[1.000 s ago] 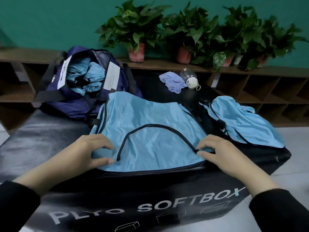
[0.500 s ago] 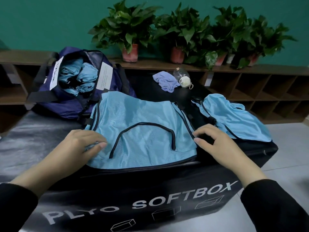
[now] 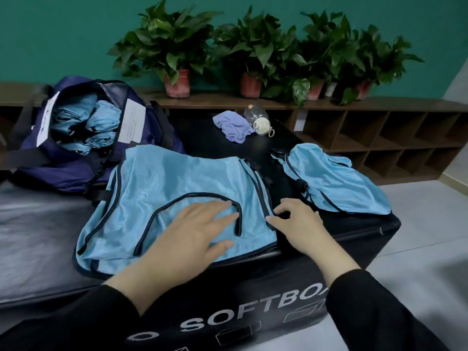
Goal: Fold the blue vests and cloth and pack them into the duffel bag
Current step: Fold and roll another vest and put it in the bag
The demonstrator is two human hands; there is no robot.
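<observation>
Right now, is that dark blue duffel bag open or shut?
Open: the duffel bag gapes at its top, with rolled blue vests showing inside.

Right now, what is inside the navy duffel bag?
The open duffel bag holds several rolled blue vests, packed side by side. Whatever lies beneath them, deeper in the bag, is covered and cannot be seen.

Teal wall (image 3: pixel 63 34) behind; potted plants (image 3: pixel 172 46) lined on dark wooden cubby shelf (image 3: pixel 379 138); pale grey floor (image 3: pixel 430 236) at right.
</observation>
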